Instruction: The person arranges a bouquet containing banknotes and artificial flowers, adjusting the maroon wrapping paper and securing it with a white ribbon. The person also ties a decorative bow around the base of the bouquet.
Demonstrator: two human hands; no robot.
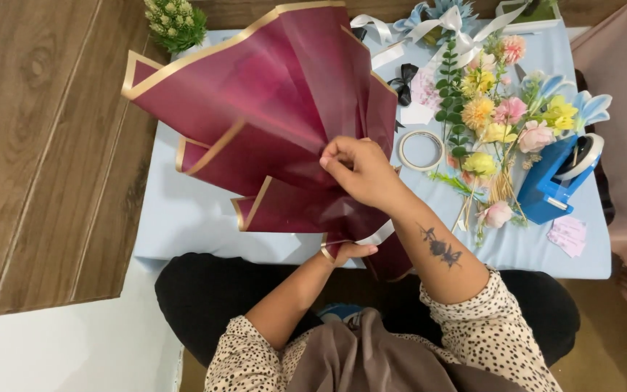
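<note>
Apparently mid-gathering, the left hand [348,252] pinches shut the bunched base of the maroon gold-edged wrapping paper [270,109] while the right hand [357,170] closes thumb and fingertips on a fold just above, so pleating further calls for a steady base grip.

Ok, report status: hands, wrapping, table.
Right hand pinching gathered maroon gold-edged wrapping paper. Left hand gripping its base. Artificial flower bunch, tape ring, blue tape dispenser alongside.
</note>
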